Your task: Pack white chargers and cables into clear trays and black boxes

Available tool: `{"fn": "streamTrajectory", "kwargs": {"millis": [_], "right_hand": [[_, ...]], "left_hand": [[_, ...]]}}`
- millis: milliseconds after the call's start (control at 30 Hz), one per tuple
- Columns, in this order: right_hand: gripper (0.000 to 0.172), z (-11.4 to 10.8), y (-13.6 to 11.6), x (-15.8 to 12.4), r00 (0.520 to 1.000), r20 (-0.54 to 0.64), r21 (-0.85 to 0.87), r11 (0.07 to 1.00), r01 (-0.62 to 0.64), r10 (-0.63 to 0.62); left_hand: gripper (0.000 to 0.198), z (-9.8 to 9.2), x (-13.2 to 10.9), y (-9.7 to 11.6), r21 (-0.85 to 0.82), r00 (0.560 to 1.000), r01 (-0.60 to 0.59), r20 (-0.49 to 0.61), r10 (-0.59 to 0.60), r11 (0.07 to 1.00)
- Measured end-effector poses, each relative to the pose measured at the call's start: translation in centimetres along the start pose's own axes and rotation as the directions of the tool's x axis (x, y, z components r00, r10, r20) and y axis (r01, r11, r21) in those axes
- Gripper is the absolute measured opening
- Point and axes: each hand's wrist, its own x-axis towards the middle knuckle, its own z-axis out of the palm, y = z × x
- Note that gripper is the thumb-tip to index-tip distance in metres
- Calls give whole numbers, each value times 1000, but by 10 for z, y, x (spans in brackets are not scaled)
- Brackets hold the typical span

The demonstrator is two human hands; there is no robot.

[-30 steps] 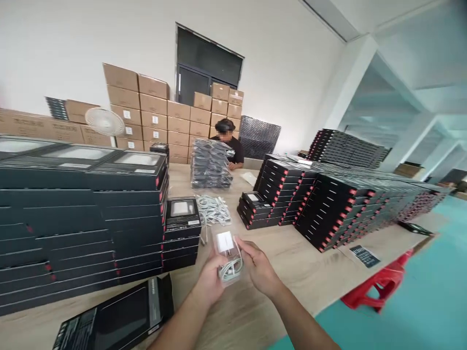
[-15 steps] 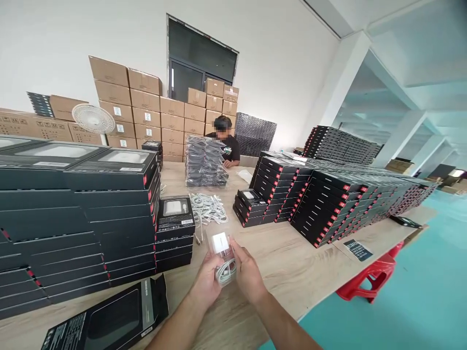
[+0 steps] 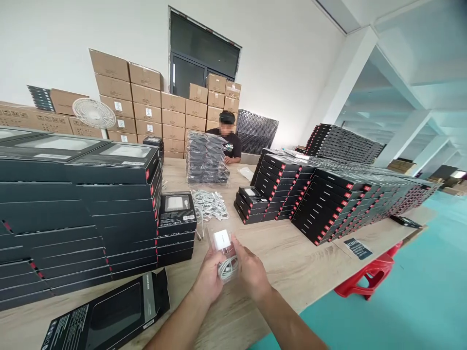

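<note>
A clear plastic tray is held above the table in front of me. In its upper part sits a white charger plug, with a coiled white cable below it. My left hand is closed around the tray's left side, its thumb over the front near the cable. Against the right edge lies my right hand, fingers pressed along that side; its fingertips behind the tray are partly hidden. Just beyond the tray is a pile of white cables.
An opened black box lies at front left beside tall stacked black boxes. More black box stacks line the right. Bagged dark trays stand before a seated person. A red stool is at right.
Both hands and the tray have shifted very slightly right in view. My right hand has turned a little, its fingers lying more along the tray's edge. The tray stays held.
</note>
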Motion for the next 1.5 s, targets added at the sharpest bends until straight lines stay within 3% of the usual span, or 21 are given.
{"fn": "streamTrajectory", "kwargs": {"millis": [100,233,333,433,567,667,867,933,1000,1133,1200,1267,1300,1333,1400,1433,1500], "right_hand": [[77,8,-1,1,999,21,85,996,-39,37],[56,0,-6,3,999,-36,289,957,28,-18],[51,-14,-9,-2,999,-37,550,835,26,-6],[63,-26,-9,-9,990,20,718,687,-109,137],[73,-34,-8,-12,966,96,798,562,-218,239],[68,-32,-10,-8,966,81,810,549,-206,244],[54,-5,-7,0,967,4,859,493,-134,256],[52,0,-5,0,957,38,880,445,-168,287],[60,-2,-4,-4,948,125,902,365,-232,293],[100,-22,7,-25,929,264,914,238,-327,261],[106,-32,18,-39,916,319,915,173,-364,241],[108,-38,30,-51,904,348,921,92,-380,249],[107,-40,35,-56,898,356,922,57,-382,260],[107,-41,38,-59,891,361,924,28,-383,276],[103,-40,41,-63,875,366,923,-7,-384,317],[99,-39,40,-63,866,363,924,-12,-382,343],[89,-36,36,-60,847,346,925,7,-381,403]], "left_hand": [[48,-2,0,-1,2,1000,10,2,-10,1000],[52,-1,-2,10,-2,999,38,23,-38,999],[58,0,-4,18,-22,993,71,93,-69,997],[57,-1,-4,20,-54,980,109,171,-98,993],[53,-1,-5,15,-26,965,154,216,-145,988],[57,1,-7,11,33,950,157,269,-160,987],[57,-3,-11,11,140,954,129,251,-161,982],[55,-4,-10,11,178,958,132,230,-172,975],[53,-1,-10,11,239,960,136,209,-188,961],[45,12,-17,11,419,968,134,137,-209,898],[46,14,-29,20,504,981,130,62,-186,854],[52,10,-49,41,662,995,81,-12,-98,745],[53,5,-62,56,806,1000,24,-20,-13,591],[51,-1,-75,73,925,998,-44,22,64,378],[44,-16,-100,107,995,984,-101,101,145,-8],[48,-24,-110,122,983,982,-85,110,153,-161],[69,-37,-123,145,935,994,-19,55,91,-355]]}}
